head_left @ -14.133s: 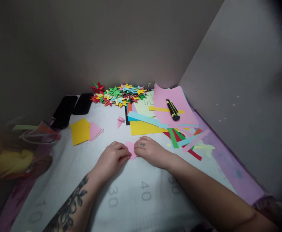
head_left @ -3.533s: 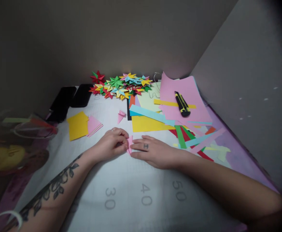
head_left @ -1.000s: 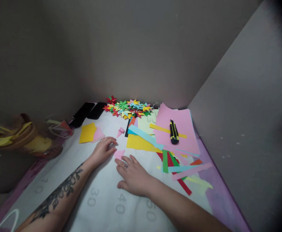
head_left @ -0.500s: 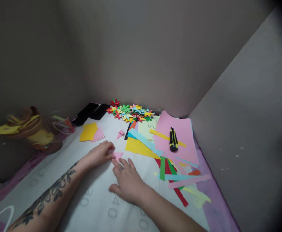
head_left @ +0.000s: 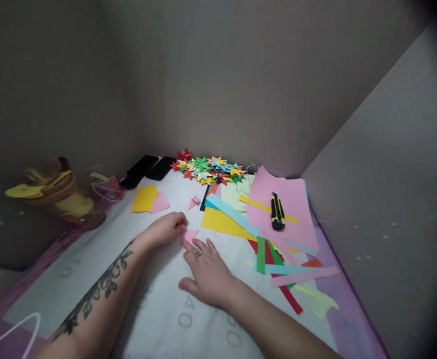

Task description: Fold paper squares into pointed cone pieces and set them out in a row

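A small folded pink paper piece (head_left: 190, 235) lies on the white cutting mat (head_left: 166, 319). My left hand (head_left: 166, 229) rests curled on the mat, its fingertips pinching the piece's left edge. My right hand (head_left: 205, 270) lies flat with fingers stretched out, fingertips touching the near side of the same piece. A second folded pink piece (head_left: 194, 202) lies farther back on the mat.
A heap of coloured paper stars (head_left: 211, 170) sits at the back wall. Coloured sheets and strips (head_left: 274, 249) spread to the right, with a yellow-black utility knife (head_left: 276, 211) on a pink sheet. Yellow and pink squares (head_left: 149, 199), two dark phones (head_left: 149, 167) and a bag (head_left: 59, 194) lie left.
The view has shifted slightly left. My right hand stays flat with its fingertips at the pink piece; my left hand keeps its pinch on it. Earlier both hands pressed the piece side by side.
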Demonstrator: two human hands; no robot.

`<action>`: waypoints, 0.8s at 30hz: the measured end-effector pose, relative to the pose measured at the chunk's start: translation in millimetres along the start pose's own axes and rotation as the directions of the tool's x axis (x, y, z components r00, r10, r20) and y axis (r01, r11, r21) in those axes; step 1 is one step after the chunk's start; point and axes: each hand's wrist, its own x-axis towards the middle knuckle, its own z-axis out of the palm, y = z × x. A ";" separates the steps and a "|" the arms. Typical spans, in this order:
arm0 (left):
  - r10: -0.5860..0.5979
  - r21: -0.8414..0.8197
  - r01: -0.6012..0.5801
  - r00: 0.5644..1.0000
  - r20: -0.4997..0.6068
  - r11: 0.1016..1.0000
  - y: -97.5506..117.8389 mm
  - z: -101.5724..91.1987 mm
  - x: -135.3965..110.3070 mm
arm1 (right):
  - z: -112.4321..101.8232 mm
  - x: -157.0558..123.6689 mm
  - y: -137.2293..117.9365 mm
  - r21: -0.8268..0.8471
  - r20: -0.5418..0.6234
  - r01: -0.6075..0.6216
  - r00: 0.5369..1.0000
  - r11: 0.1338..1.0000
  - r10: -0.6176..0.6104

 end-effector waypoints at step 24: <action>0.130 -0.316 -0.192 0.969 -0.209 0.929 11.5 3.2 -16.4 | 10.9 -1.1 21.7 0.709 -0.448 -0.041 0.745 0.704 0.495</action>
